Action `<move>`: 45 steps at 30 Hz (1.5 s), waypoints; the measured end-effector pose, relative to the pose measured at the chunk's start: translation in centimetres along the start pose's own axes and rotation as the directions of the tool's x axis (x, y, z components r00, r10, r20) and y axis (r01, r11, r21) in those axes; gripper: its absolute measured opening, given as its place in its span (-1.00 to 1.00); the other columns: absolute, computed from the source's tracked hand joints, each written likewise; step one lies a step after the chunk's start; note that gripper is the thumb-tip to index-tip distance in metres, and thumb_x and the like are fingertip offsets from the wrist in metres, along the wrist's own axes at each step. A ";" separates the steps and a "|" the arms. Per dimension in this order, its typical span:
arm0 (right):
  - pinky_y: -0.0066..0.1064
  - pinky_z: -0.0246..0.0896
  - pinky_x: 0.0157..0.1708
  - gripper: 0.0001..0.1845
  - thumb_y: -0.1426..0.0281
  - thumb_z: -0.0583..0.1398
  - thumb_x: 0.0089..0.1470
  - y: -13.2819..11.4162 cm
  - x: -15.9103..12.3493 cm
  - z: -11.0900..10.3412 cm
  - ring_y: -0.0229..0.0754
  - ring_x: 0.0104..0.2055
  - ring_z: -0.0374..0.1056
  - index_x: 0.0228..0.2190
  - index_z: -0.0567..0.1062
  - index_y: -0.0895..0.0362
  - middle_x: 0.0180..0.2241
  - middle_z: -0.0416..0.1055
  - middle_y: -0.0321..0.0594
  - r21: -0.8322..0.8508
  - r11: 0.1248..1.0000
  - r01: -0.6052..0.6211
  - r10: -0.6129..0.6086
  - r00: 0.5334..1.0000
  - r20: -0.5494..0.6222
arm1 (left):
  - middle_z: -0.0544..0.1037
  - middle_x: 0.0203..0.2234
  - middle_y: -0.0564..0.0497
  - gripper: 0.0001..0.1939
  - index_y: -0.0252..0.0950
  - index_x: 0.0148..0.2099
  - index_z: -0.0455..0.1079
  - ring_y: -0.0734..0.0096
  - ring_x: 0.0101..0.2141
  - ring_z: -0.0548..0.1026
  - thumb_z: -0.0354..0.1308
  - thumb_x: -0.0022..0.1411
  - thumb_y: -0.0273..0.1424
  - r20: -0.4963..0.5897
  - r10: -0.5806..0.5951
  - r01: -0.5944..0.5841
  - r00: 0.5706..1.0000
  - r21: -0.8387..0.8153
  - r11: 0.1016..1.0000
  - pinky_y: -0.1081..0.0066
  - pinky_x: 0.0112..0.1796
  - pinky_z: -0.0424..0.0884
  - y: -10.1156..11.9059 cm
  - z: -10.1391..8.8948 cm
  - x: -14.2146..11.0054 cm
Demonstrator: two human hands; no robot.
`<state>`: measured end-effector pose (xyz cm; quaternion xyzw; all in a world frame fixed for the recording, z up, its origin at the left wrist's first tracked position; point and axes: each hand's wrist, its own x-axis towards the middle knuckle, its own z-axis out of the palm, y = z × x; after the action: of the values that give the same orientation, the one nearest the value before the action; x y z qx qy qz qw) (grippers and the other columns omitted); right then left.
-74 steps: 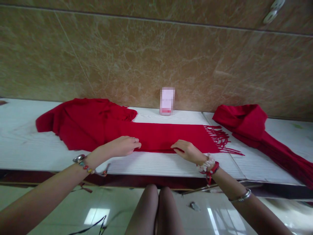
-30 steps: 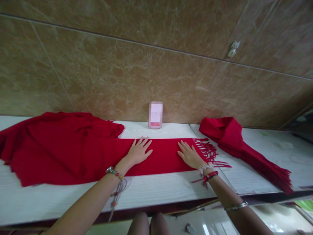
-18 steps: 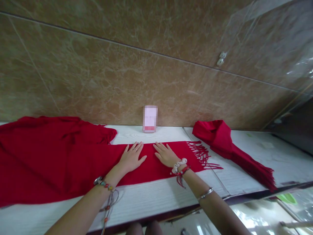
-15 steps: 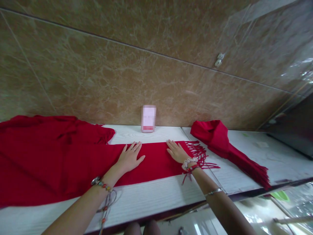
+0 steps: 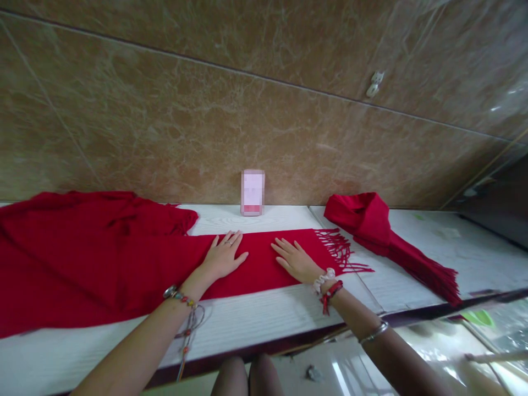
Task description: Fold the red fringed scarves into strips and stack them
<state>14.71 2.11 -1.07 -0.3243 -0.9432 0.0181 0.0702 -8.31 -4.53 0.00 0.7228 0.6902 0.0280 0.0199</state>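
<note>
A red fringed scarf (image 5: 264, 258) lies along the white tabletop, flat at its right end and bunched into a wide heap of red cloth on the left. Resting flat on it near the middle is my left hand (image 5: 224, 257), fingers spread. My right hand (image 5: 297, 261) also lies flat on the cloth, closer to the fringe (image 5: 336, 247), with its fingers stretched out. Neither hand grips anything. To the right, a second red scarf (image 5: 371, 225) is folded in a loop, its fringed end pointing toward the table's front edge.
A phone (image 5: 252, 192), its screen blurred, leans upright against the brown marbled wall (image 5: 206, 121). The white table (image 5: 256, 316) runs along that wall, with a dark front edge. My knees (image 5: 247, 377) are below it. A dark object (image 5: 495, 198) stands at the far right.
My right hand has slid slightly left over the scarf, away from the fringe. The left hand stays flat at about the same spot on the cloth. The view has shifted a little.
</note>
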 end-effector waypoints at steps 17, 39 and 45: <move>-0.31 0.17 -0.10 -0.70 0.51 -0.02 0.02 6.2 -6.9 -2.7 -0.14 -0.13 0.27 -0.22 0.41 0.19 -0.21 0.38 -0.08 -0.030 0.932 -0.361 0.349 0.916 -0.197 | -0.06 0.20 -0.11 -0.49 -0.29 0.22 0.00 0.13 0.18 -0.12 -0.19 0.26 -0.24 -0.044 0.212 -0.210 0.976 0.033 0.977 -0.01 0.06 -0.08 4.7 -0.9 1.1; -0.41 0.15 -0.25 -0.74 0.60 -0.02 -0.01 9.5 -10.9 -3.2 -0.19 -0.31 0.29 -0.42 0.46 0.23 -0.38 0.39 -0.09 -0.077 0.782 -0.618 0.585 0.772 -0.251 | -0.01 0.19 0.00 -0.48 -0.17 0.21 0.01 0.14 0.17 -0.07 -0.19 0.23 -0.16 0.022 0.268 -0.267 0.963 -0.047 0.963 0.00 0.08 -0.14 6.9 0.9 2.4; -0.43 0.14 -0.26 -0.71 0.57 -0.03 0.01 9.5 -11.0 -4.4 -0.20 -0.29 0.29 -0.34 0.46 0.22 -0.35 0.41 -0.11 -0.073 0.793 -0.605 0.563 0.773 -0.293 | 0.01 0.18 -0.01 -0.49 -0.17 0.20 0.03 0.13 0.17 -0.06 -0.18 0.23 -0.17 0.008 0.272 -0.271 0.962 -0.057 0.961 -0.01 0.07 -0.13 6.9 1.0 2.5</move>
<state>29.65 2.81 1.17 -0.6061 -0.7760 -0.0802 0.1552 -1.20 -2.31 -0.51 0.8100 0.5834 0.0437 0.0412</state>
